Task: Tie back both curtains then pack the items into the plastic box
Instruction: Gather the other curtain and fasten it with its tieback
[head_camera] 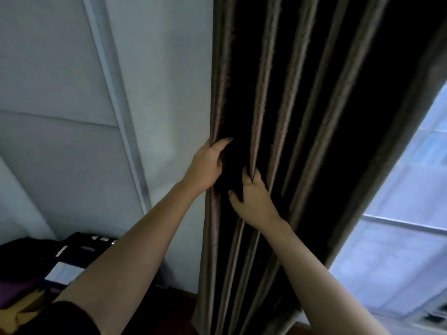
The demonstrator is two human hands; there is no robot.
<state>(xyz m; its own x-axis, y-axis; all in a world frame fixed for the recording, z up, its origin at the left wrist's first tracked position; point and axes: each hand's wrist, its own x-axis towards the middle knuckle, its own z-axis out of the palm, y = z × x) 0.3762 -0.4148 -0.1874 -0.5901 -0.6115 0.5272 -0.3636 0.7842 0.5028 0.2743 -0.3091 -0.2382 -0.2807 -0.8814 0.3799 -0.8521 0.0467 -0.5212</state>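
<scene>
Left hand (206,166): fingers curled round the outer left edge of the curtain (314,105), fingertips sunk into the dark hollow behind the first pleat. Grip closed on the cloth.

Right hand (255,198): just beside and a little lower than the left. It pinches the next pleat between curled fingers, and the ridge of that fold runs up out of the grip. Thumb spread out to the left against the dark cloth. The two hands are close but not touching, with one hollow of fabric between them.

Both forearms bare, reaching up and forward; a dark sleeve (60,317) shows at the left arm, bottom edge.

Curtain: dark brown, deep vertical pleats with paler ridges. It hangs full length, and its hem is near the dark floor (179,301). The left edge lies against a white wall (157,93).

Window (399,226) to the curtain's right, bright, uncovered.

Lower left: a pile of cloth (48,262), dark with white, purple and yellow patches, too blurred to sort.
</scene>
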